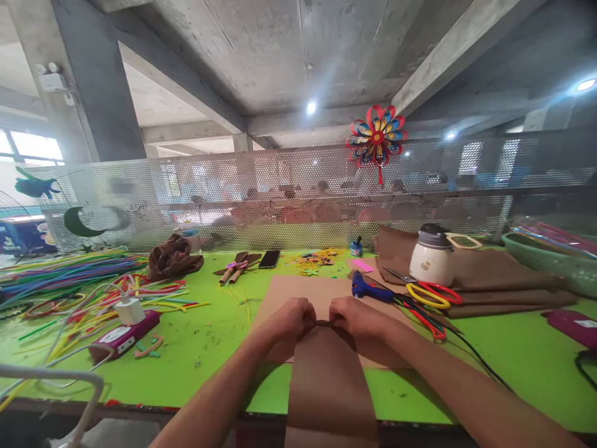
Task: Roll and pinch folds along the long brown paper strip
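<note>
Head view: left hand point(289, 320) and right hand point(357, 317) both pinch gathered end of brown strip point(329, 379). Looks light, limp, easily creased; best held close beside the gather.

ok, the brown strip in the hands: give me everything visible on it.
The brown strip is a long, flat, matte band that looks like felt or thick paper, plain and unmarked. It runs from the hands toward the wearer, over the near edge of the green table and out of the picture's bottom. Its far end is gathered into a narrow dark bunch, pinched between the left hand and right hand. There it lies over a lighter tan sheet.
</note>
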Tool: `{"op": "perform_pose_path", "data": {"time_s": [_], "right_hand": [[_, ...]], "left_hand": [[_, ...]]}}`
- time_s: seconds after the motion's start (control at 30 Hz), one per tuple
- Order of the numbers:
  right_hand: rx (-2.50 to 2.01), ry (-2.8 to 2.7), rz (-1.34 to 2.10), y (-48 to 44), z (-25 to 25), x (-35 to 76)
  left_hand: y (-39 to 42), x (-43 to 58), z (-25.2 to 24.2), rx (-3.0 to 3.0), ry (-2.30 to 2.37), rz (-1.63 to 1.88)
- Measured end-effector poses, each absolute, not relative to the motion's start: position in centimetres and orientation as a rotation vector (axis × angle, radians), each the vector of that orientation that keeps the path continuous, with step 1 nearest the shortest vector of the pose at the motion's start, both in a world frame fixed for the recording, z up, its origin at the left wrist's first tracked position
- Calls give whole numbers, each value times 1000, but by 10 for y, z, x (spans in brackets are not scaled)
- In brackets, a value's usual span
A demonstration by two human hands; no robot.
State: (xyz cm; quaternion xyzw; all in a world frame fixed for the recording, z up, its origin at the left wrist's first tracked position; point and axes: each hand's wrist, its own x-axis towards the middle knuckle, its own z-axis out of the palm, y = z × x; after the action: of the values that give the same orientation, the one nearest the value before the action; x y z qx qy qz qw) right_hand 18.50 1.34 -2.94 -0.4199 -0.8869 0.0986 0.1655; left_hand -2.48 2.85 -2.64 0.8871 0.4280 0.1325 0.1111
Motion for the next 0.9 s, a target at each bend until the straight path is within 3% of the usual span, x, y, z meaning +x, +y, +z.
{"op": "perform_pose_path", "data": {"time_s": [0.9], "right_hand": [[-1440, -2441, 247, -46, 8, 187]], "left_hand": [[33, -31, -26, 2758, 1051, 362]]}}
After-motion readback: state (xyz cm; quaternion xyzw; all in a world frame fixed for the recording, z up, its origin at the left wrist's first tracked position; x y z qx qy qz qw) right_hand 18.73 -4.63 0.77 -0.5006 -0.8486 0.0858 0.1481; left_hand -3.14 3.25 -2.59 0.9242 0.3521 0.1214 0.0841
